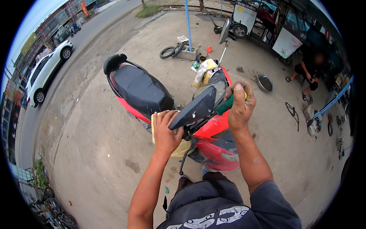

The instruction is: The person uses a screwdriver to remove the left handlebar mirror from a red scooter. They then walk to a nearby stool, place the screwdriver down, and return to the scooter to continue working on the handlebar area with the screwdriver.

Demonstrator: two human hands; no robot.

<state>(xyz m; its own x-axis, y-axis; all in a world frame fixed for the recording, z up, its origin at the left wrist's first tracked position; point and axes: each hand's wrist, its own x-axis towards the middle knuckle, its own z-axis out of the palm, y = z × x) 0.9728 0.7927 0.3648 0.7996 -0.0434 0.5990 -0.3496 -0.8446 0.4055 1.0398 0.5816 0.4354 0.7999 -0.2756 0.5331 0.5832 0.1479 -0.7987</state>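
A red and black scooter stands in front of me, its seat toward the far left. My right hand is raised above the front of it, closed on a tool with a green and yellow handle, which looks like a screwdriver. The tool's tip is hidden. My left hand rests at the near end of the handlebar, fingers curled over the edge beside a black plastic panel and pale yellow cloth. Whether it grips the panel or the handlebar beneath is unclear. Another yellow cloth wraps the far handlebar end.
Past the scooter, two tires lie by a concrete block holding a blue pole. A metal basin sits on the ground to the right. A person sits farther right, near scattered parts. A white car is on the road.
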